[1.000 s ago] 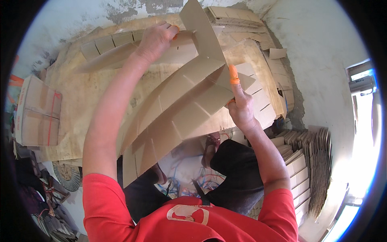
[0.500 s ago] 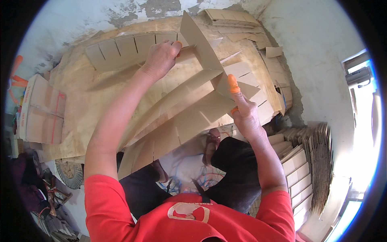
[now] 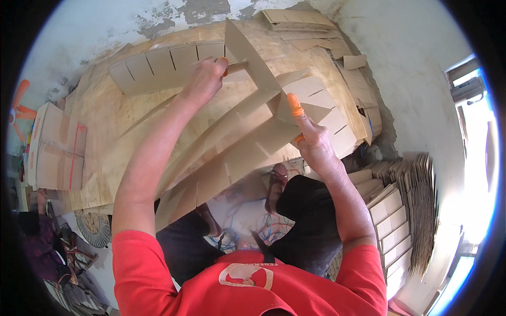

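Observation:
Orange finger covers sit on both my hands. My left hand (image 3: pixel 206 80) is closed, pinching the far cardboard strip of a partly interlocked divider, close to where that strip meets a crosswise cardboard strip (image 3: pixel 254 64). My right hand (image 3: pixel 317 141) grips the crosswise strip near its right end, the covered thumb lying along the top. Two more long cardboard strips, a middle one (image 3: pixel 221 122) and a near slotted one (image 3: pixel 232 158), run from the crosswise strip toward my lap. The near strip hangs over the table edge, above my legs. My palms hide the exact grip points.
Slotted cardboard pieces lie on the wooden table (image 3: pixel 100 158), a row (image 3: pixel 161 63) behind my left hand and a sheet (image 3: pixel 321 95) beyond my right. A taped carton (image 3: pixel 59 147) stands left. Stacked cardboard (image 3: pixel 408 216) is at lower right, more (image 3: pixel 300 20) at the back.
Both hands and the divider have shifted a little to the left. The crosswise strip's far tip has come slightly lower in the picture. Both grips stay the same.

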Motion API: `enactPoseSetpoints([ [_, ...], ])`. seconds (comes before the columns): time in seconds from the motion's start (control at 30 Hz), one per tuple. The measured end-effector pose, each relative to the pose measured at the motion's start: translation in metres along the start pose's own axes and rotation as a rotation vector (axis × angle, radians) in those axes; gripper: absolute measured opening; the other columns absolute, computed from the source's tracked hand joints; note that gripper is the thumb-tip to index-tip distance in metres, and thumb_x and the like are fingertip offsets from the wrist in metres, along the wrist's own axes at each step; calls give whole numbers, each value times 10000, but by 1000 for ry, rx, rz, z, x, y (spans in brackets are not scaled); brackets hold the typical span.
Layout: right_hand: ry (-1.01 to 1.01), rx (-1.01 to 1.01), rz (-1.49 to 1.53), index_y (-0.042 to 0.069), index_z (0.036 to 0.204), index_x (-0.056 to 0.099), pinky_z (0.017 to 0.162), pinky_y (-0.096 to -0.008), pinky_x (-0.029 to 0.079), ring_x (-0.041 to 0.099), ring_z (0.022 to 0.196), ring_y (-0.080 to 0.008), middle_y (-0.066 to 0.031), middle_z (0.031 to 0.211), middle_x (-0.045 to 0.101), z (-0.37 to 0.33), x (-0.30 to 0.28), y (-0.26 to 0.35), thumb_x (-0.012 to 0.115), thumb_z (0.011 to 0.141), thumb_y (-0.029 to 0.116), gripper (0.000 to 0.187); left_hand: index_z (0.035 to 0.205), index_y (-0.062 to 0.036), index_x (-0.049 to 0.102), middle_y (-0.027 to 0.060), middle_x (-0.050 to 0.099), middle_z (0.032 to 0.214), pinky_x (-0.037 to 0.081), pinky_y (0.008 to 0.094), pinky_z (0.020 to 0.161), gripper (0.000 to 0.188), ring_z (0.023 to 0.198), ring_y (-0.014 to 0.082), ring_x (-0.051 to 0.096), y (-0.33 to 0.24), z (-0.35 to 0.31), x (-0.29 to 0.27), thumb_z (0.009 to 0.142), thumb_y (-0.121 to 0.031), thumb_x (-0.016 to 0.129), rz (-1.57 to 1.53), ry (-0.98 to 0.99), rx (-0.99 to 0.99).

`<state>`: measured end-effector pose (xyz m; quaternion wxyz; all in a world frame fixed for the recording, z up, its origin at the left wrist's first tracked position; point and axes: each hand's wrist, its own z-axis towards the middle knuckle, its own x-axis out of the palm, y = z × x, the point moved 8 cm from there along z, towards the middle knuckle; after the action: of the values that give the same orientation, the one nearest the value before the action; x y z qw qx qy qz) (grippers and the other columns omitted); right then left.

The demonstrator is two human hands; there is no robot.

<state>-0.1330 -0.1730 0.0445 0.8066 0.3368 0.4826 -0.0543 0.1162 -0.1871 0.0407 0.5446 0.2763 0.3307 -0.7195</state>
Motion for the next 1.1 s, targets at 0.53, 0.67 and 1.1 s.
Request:
enactPoseSetpoints([
  [0.53, 15, 15, -39, 240, 1528, 252, 688, -422, 528, 635, 786, -395, -197, 927, 628, 1, 4, -7, 546, 748, -99, 900, 766, -17, 611, 207, 612, 685, 475, 464, 593, 82, 690, 379, 626, 3, -6, 19, 747, -44, 686, -35, 87, -98],
  [0.67, -38, 3, 57, 214, 1508, 313, 690, -412, 522, 632, 806, -401, -203, 931, 637, 3, -4, -5, 578, 741, -98, 869, 720, -20, 613, 213, 624, 698, 488, 475, 606, 38, 674, 383, 632, -1, -13, 15, 720, 8, 639, -190, 119, -180],
  [1.1, 333, 140, -289, 61, 1179, 563, 700, -458, 521, 659, 878, -369, -186, 897, 669, 21, 39, -36, 485, 854, 42, 335, 731, 50, 501, 261, 579, 684, 448, 497, 634, 444, 695, 425, 586, 5, -12, 17, 786, -309, 757, -110, 217, -71],
])
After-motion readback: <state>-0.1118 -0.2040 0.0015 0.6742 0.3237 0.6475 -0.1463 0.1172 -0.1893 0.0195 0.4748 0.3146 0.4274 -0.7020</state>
